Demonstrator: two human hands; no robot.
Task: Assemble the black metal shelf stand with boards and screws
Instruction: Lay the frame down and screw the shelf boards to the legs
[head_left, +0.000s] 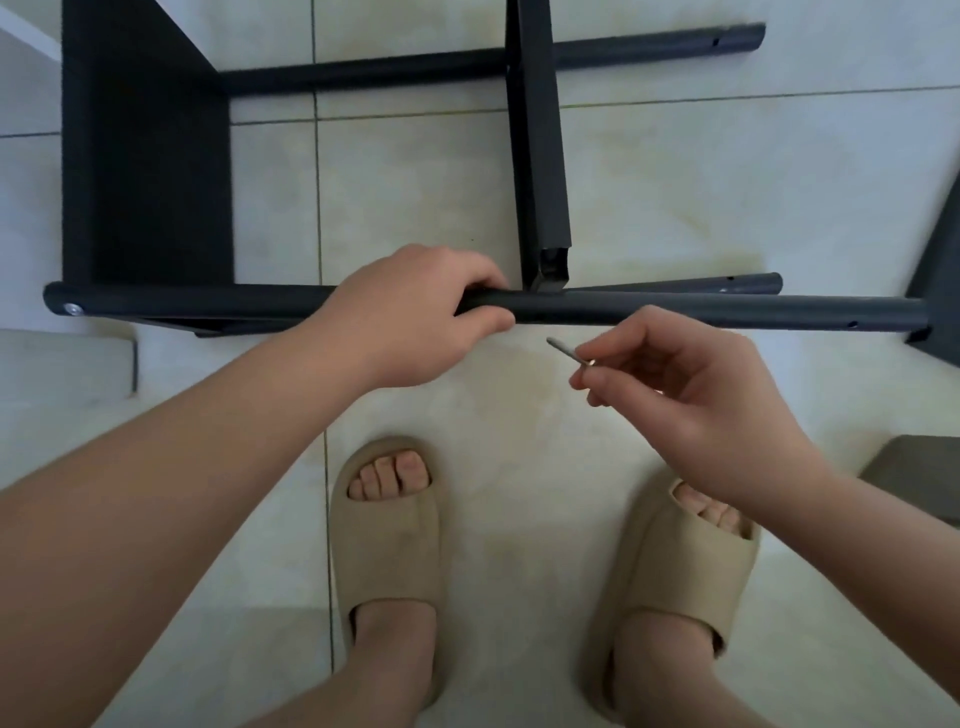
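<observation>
The black shelf stand lies on its side on the tiled floor. Its near metal tube (701, 310) runs left to right across the middle of the view. My left hand (415, 319) grips this tube near its middle, right beside the end of a narrow black board (540, 156) that meets the tube. A wide black board (150, 171) is fixed at the left end, where a silver screw head (74, 309) shows. My right hand (691, 384) pinches a thin silver screw (566, 352), its tip pointing up-left a little below the tube.
A far tube (649, 47) and a second lower tube (727, 285) run parallel behind. My feet in beige slippers (387, 540) stand just below the hands. Another dark board (940, 260) leans at the right edge, and a grey object (919, 473) sits lower right.
</observation>
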